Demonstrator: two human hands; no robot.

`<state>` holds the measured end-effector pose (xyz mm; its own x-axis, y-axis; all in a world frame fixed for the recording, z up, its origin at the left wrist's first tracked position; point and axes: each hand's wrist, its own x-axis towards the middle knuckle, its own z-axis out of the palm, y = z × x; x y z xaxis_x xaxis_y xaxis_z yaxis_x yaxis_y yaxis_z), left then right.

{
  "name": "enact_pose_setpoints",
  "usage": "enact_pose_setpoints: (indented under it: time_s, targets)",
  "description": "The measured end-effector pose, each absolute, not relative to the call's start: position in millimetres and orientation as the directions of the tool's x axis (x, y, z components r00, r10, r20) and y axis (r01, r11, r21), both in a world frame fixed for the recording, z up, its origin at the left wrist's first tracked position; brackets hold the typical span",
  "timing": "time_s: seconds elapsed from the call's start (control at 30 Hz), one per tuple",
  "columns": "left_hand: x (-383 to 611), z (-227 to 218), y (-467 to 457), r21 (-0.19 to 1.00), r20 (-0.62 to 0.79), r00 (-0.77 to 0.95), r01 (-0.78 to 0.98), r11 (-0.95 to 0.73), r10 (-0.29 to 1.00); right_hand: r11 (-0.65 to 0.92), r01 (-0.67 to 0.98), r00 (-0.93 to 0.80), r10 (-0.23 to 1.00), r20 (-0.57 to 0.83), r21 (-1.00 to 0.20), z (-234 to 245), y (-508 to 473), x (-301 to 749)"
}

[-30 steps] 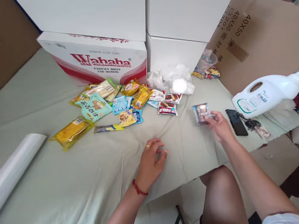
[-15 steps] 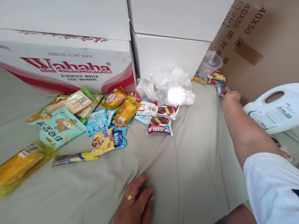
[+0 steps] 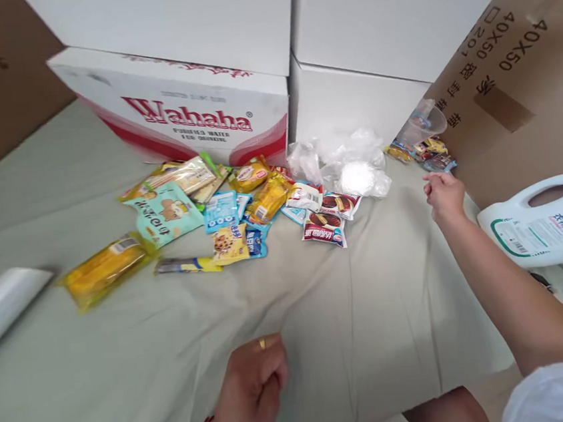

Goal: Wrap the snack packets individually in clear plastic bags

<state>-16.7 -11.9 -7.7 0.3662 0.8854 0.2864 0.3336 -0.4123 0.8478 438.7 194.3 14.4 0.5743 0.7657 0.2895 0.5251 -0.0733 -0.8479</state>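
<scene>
My left hand [image 3: 255, 392], with a ring and a red bracelet, rests on the grey-green sheet [image 3: 293, 317], curled into a loose fist with nothing visible in it. On the right my right hand [image 3: 446, 198] has its fingers bent inward, and I see nothing in them. Just beyond its fingers lie small snack packets [image 3: 439, 163], next to a clear plastic tub [image 3: 426, 123] on its side. Several snacks spread across the middle: a teal pouch [image 3: 168, 213], a yellow-wrapped bread [image 3: 109, 269], a cookie packet [image 3: 229, 243] and maroon chocolate-pie packets [image 3: 322, 229].
A white and red water carton [image 3: 191, 113] and white boxes [image 3: 360, 102] stand behind the snacks. Crumpled clear plastic bags [image 3: 357, 163] lie in front. A brown cardboard box [image 3: 507, 107] and a white detergent jug [image 3: 544, 223] flank my right arm. A white roll [image 3: 4, 307] is far left.
My right hand has drawn back slightly from the small packets and no longer touches one. My left hand has curled from loosely extended fingers into a fist. The view has shifted left.
</scene>
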Motion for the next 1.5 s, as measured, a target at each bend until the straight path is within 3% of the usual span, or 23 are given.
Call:
enact_pose_setpoints:
  time_s: [0.13, 0.3, 0.47, 0.57, 0.7, 0.77, 0.8, 0.87, 0.93, 1.0, 1.07, 1.17, 1.37, 1.5]
  targets:
    - [-23.3, -13.6, -3.1, 0.922, 0.116, 0.304, 0.321, -0.216, 0.946, 0.023, 0.602, 0.388, 0.865, 0.318, -0.798, 30.0, 169.1, 378.6]
    - [-16.9, -14.3, 10.0, 0.914, 0.009, 0.208, 0.394, -0.092, 0.978, 0.166, 0.79, 0.018, 0.956, 0.294, -0.59, 62.6, 184.9, 299.7]
    - [-11.8, -10.3, 16.7, 0.886, -0.007, 0.247, 0.45, -0.109, 0.969, 0.022, 0.956, 0.048, 0.972, 0.23, -0.293, 60.9, 231.5, 233.7]
    - [-12.0, -10.2, 18.1, 0.863, -0.014, 0.293, 0.486, -0.137, 0.956, -0.104, 0.972, 0.138, 0.978, 0.156, -0.208, 49.3, 250.8, 208.8]
    - [-14.5, -8.4, 17.2, 0.86, -0.003, 0.307, 0.486, -0.155, 0.952, -0.137, 0.959, 0.194, 0.955, 0.224, -0.249, 52.0, 240.9, 201.8]
    - [-16.2, -5.7, 15.8, 0.879, 0.017, 0.301, 0.449, -0.158, 0.954, -0.063, 0.918, 0.219, 0.905, 0.366, -0.393, 61.4, 215.0, 204.0]
    - [-16.9, -4.0, 15.0, 0.895, 0.028, 0.291, 0.42, -0.154, 0.956, 0.003, 0.854, 0.257, 0.868, 0.426, -0.521, 66.0, 196.9, 204.2]
    - [-17.4, -0.3, 13.2, 0.929, 0.055, 0.25, 0.341, -0.141, 0.967, 0.116, 0.581, 0.35, 0.858, 0.376, -0.806, 70.6, 153.6, 200.2]
    - [-16.2, 3.0, 11.3, 0.958, 0.089, 0.18, 0.254, -0.134, 0.98, 0.077, 0.154, 0.339, 0.932, 0.126, -0.985, 65.6, 107.4, 189.7]
    - [-13.2, 5.3, 8.9, 0.967, 0.138, 0.094, 0.201, -0.154, 0.986, -0.037, -0.127, 0.258, 0.964, -0.069, -0.991, 51.5, 66.9, 176.2]
    - [-9.2, 5.5, 6.0, 0.954, 0.211, 0.032, 0.212, -0.213, 0.977, -0.091, -0.251, 0.249, 0.956, -0.155, -0.964, 33.2, 37.1, 164.0]
    - [-4.1, 1.2, 1.7, 0.916, 0.289, 0.061, 0.273, -0.294, 0.955, -0.122, -0.308, 0.251, 0.946, -0.204, -0.943, 10.5, 12.7, 152.4]
    - [-6.5, -11.1, 4.9, 0.936, 0.209, 0.106, 0.267, -0.23, 0.972, -0.28, -0.378, 0.01, 0.952, -0.306, -0.883, 1.4, 9.3, 146.6]
    - [-8.6, -13.3, 15.6, 0.95, 0.161, 0.099, 0.253, -0.182, 0.982, -0.322, -0.351, -0.01, 0.94, -0.341, -0.879, -1.2, 18.7, 151.5]
